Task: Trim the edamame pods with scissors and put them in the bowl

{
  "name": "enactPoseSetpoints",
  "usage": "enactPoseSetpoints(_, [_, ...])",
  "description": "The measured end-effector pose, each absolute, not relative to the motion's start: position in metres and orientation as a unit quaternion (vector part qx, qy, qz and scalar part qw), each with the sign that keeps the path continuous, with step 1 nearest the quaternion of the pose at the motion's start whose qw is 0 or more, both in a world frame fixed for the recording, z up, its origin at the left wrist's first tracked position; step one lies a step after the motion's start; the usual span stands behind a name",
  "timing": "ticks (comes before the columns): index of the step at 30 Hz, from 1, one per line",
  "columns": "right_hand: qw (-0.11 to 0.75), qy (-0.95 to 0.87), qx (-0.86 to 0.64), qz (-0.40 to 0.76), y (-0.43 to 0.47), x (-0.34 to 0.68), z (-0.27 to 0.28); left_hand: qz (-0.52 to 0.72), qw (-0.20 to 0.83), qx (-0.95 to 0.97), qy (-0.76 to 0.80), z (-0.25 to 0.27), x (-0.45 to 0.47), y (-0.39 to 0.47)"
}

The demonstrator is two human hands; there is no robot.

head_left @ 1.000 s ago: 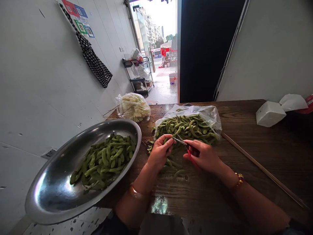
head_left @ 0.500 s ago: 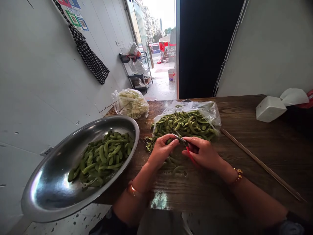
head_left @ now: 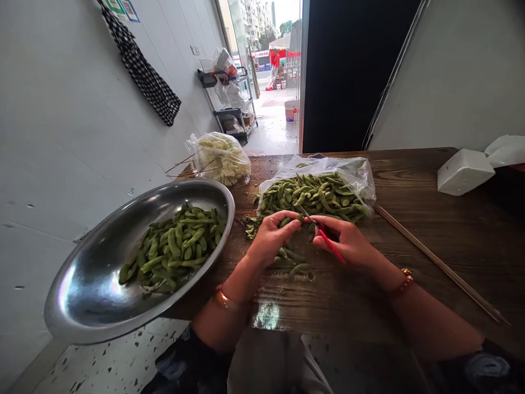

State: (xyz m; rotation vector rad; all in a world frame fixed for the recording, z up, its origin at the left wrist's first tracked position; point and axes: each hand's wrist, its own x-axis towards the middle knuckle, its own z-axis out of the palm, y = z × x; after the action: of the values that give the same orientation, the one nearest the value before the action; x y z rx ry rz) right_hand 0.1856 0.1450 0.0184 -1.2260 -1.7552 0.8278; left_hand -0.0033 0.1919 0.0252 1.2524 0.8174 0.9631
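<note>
Between the fingers of my left hand (head_left: 270, 235) is a green edamame pod (head_left: 284, 222), its tip poking out towards the right. My right hand (head_left: 344, 239) is closed around red-handled scissors (head_left: 331, 244), whose blades point up and left at the pod's end. Just beyond my hands, a heap of edamame pods (head_left: 311, 194) spills from a clear plastic bag (head_left: 361, 180). A few loose pods (head_left: 298, 268) lie on the wood below my hands. To the left, a large metal bowl (head_left: 90, 295) holds many more pods.
A bag of cauliflower (head_left: 223, 158) sits at the table's far left corner. Thin wooden sticks (head_left: 438, 262) lie slantwise on the wooden table (head_left: 348, 306) at right. A white box (head_left: 465, 171) stands at the far right. Beyond the table is a wheeled cart (head_left: 232, 109) by the doorway.
The scissors have turned in my right hand, so more of the red handle shows. My left hand still holds a pod. The whole view has tilted down slightly.
</note>
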Motion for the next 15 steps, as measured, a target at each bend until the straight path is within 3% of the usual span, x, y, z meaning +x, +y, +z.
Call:
enactPoseSetpoints(3, [0.404, -0.685, -0.492, 0.354, 0.1445, 0.1869, 0.0205, 0.423, 0.634, 0.542, 0.354, 0.024, -0.0025, 0.1919])
enactPoseSetpoints(15, [0.39, -0.756, -0.49, 0.188, 0.1468, 0.1845, 0.0119, 0.414, 0.596, 0.595, 0.347, 0.0277, 0.0011, 0.1882])
